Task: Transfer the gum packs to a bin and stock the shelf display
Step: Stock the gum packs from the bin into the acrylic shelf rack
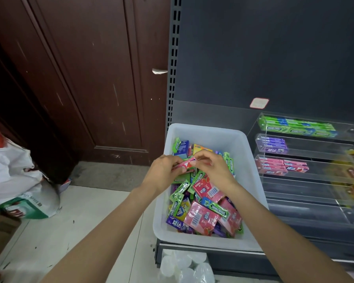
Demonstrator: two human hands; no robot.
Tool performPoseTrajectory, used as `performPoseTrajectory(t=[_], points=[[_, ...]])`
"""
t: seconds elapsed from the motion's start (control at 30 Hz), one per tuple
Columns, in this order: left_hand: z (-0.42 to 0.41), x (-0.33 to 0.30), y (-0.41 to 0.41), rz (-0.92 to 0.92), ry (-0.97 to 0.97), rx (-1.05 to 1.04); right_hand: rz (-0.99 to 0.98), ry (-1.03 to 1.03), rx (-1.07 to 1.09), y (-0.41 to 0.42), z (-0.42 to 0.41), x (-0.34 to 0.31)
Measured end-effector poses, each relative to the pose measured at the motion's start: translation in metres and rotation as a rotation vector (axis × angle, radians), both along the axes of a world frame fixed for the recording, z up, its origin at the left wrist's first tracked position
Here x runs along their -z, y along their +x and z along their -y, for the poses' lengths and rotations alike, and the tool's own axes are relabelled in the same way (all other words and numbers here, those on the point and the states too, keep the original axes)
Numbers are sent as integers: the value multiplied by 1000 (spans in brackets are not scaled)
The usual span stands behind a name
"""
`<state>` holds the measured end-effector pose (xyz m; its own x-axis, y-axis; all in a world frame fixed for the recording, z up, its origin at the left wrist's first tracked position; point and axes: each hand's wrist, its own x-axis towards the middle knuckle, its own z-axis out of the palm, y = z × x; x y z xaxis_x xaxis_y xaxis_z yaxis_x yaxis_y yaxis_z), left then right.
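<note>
White bin (204,132); pink, green, seemingly purple packs (200,217)

White plastic bin (209,133) on the shelf base, heaped with loose gum packs (204,203): green, pink, purple, lying at all angles. Pink gum pack (183,165) held flat above the heap at its 12 o'clock edge. Clear tiered shelf display (307,160) at bin's 3 o'clock: green, purple, pink rows on the top three tiers.

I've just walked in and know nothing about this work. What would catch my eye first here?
Most likely the white bin on the shelf, heaped with bright green, pink and purple gum packs. Above it, the left hand and right hand together hold a pink gum pack. To the right, a clear tiered display holds neat rows of green, purple and pink packs.
</note>
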<state>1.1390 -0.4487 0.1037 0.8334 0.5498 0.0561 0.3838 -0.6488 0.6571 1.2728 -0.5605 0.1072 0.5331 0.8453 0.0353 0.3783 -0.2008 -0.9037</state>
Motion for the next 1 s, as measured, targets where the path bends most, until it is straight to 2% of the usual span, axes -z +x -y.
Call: performPoseTrajectory(t=[0.07,0.27,0.4,0.5,0.83,1.0], points=[[-5,-1,-2,14,14,-42,25,-44,24,3,-1,5],[-15,-1,-15,71,-50,-168,265,-364,7,9,-9,27],[-17,0,-18,69,-82,-166,380,-435,-5,7,-22,37],[-19,0,-20,67,-94,-163,392,-443,2,6,-26,37],[-15,-9,-12,135,-168,-150,182,-242,107,19,0,13],[5,-26,22,163,-251,-107,-88,-105,271,39,34,-9]])
